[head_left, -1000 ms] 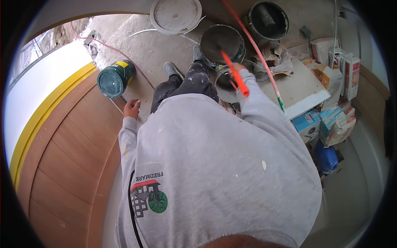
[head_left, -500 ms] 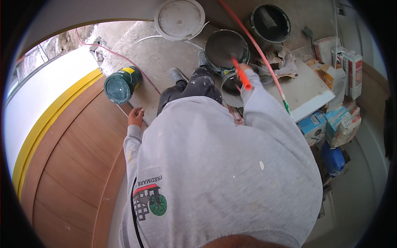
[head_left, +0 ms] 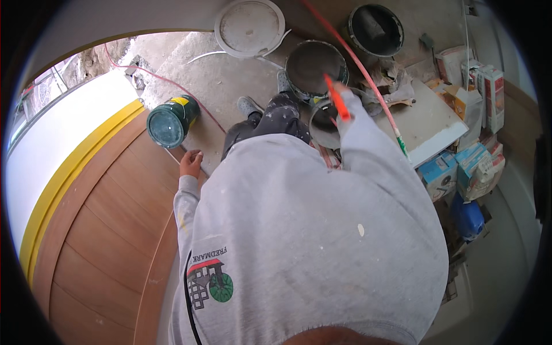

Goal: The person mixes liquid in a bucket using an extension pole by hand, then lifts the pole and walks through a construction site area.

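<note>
My right hand [head_left: 340, 92] is closed around an orange-red bar-shaped handle [head_left: 342, 108], and the handle's tip points toward a bucket of grey mix [head_left: 313, 63]. Whether the handle has a blade or head, I cannot tell. A round metal-looking basin [head_left: 323, 131] lies just below this hand, partly covered by my sleeve. On the other side my left hand [head_left: 191, 164] hangs low with its fingers curled in, and nothing shows in it. Closest to it is a dark green lidded bucket [head_left: 165, 125] with a yellow band, apart from the fingers.
A second dark bucket [head_left: 376, 31] stands far right, near a pale round lid [head_left: 250, 27]. A red-pink pole [head_left: 368, 77] slants past my right arm. Boxes [head_left: 438, 173] and a pale board [head_left: 432, 123] crowd the right; a wooden door panel [head_left: 109, 224] fills the left.
The orange-red handle has tilted slightly and my right hand has shifted a little down and right. My left hand has barely moved. The whole view has shifted slightly.
</note>
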{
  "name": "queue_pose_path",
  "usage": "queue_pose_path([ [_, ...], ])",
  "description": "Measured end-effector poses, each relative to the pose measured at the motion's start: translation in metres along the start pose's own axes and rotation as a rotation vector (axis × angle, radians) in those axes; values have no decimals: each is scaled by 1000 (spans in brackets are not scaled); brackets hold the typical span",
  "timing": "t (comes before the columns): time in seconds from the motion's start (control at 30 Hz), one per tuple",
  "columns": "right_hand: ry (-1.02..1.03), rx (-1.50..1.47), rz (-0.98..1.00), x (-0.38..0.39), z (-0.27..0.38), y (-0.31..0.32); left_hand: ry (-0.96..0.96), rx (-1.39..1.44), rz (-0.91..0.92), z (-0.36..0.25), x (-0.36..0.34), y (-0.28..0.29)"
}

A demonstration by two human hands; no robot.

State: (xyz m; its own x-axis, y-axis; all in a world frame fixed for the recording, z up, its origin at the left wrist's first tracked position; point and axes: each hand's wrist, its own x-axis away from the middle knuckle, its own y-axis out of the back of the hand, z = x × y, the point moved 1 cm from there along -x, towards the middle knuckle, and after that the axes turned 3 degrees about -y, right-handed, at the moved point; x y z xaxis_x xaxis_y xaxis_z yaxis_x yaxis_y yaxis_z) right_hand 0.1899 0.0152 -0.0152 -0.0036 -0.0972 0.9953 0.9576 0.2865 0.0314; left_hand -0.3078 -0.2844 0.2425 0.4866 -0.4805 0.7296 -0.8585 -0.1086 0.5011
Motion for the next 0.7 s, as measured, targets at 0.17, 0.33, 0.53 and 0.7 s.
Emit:
queue_pose_path([
  [0.17,77,-103,-187,38,16,-107,80,-81,40,8,0,8],
  [0.33,-175,-195,243,62,-17,-92,83,-57,70,40,-21,17],
  [0.53,-351,-794,287,102,-84,-30,59,30,110,81,-69,47],
  [0.7,-387,-406,-322,142,-225,-97,5,164,128,138,-114,107],
])
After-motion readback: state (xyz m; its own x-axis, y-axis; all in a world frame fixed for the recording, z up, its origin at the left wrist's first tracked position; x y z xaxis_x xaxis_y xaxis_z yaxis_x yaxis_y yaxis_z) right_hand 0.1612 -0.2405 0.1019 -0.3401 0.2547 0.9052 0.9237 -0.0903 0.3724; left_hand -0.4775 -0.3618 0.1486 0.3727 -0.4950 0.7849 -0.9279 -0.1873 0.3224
